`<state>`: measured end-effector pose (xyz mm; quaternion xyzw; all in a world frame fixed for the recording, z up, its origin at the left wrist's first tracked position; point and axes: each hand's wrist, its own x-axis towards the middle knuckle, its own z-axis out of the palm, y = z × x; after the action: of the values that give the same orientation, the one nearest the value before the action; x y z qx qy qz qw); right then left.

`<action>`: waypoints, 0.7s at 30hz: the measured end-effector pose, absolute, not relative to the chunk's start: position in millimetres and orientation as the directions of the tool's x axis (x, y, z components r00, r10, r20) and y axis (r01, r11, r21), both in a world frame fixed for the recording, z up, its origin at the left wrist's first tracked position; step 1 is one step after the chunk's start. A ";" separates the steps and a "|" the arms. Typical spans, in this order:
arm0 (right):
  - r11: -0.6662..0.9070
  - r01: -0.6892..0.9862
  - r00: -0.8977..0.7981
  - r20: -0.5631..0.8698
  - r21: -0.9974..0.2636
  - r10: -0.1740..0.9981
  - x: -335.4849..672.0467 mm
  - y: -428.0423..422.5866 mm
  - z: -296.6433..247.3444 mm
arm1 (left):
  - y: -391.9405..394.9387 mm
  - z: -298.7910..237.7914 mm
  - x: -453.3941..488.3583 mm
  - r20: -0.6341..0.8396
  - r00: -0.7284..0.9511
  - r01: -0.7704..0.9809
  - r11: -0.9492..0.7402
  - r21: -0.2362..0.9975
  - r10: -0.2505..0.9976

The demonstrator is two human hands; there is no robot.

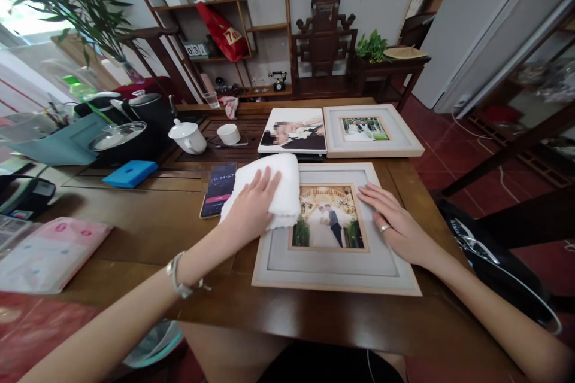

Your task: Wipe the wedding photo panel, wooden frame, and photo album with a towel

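With left hand (251, 206) flat on white towel (287, 196) and right hand (402, 226) flat on photo frame (332, 227), seemingly midway through wiping; cannot tell remaining extent.

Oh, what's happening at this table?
A person has their left hand spread on a folded white cloth, which covers the upper left corner of a framed photo lying flat on the table. Their right hand rests on the frame's right side. Just beyond lie two more pictures, one white-edged and one framed. A phone lies left of the cloth.
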<state>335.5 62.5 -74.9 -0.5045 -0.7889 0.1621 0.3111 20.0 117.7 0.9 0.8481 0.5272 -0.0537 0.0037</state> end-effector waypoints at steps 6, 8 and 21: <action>0.433 0.695 -0.290 0.326 -0.574 0.900 335.3 63.0 -74.5 | 138.0 -12.0 17.4 -0.059 0.478 0.877 -0.473 0.085 0.876; 0.425 0.699 -0.292 0.312 -0.576 0.904 335.6 63.6 -74.1 | 115.3 -11.1 15.4 -0.078 0.484 0.875 -0.479 0.074 0.872; 0.443 0.693 -0.305 0.326 -0.569 0.895 336.0 64.4 -73.6 | 50.5 -18.0 12.9 -0.077 0.470 0.882 -0.472 -0.009 0.879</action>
<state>336.0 64.4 -73.6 -0.5017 -0.7911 0.1632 0.3094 12.9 50.5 -18.0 0.8571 0.5137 -0.0354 0.0158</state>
